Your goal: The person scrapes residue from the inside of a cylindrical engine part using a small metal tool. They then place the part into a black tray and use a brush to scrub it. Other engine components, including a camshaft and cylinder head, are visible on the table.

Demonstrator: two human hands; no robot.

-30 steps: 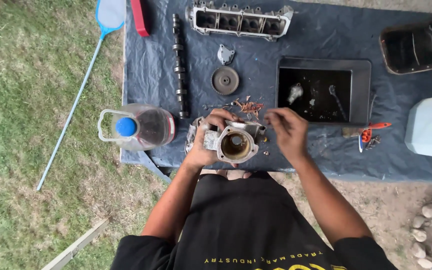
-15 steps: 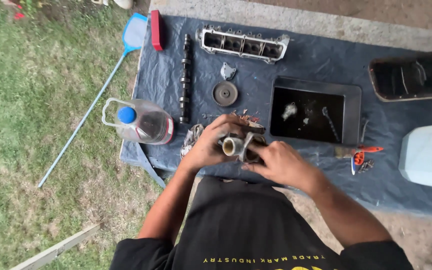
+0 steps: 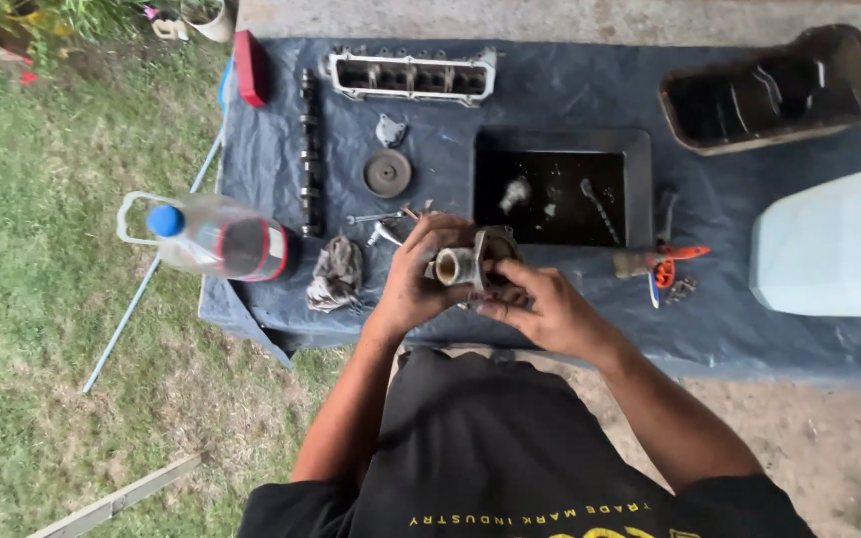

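**A:** So what's in the head view? Who's holding what?

**B:** Both hands are on a small metal housing (image 3: 475, 264) with a round brass-coloured opening, held up just over the near edge of the surface (image 3: 570, 90), which has a dark blue tarp over it. Left hand (image 3: 421, 279) has its grip wrapped around the left side, right hand (image 3: 540, 309) pinches it from below and the right. Both closed on the part.

**A:** And the containers?

**B:** Black square tray (image 3: 638, 179) right behind the hands, with dark liquid, a pale lump and a thin tool in it. Dirty oil pan (image 3: 849, 105) at the far right, can't tell what's inside. Clear plastic bottle (image 3: 216, 239) with a blue cap lying on its side at the left edge, dark liquid in its bottom end. White tub (image 3: 834, 244) on the right, contents hidden.

**A:** Other bits?

**B:** Camshaft (image 3: 308, 149), a pulley disc (image 3: 388, 173), a greasy rag (image 3: 336, 274).
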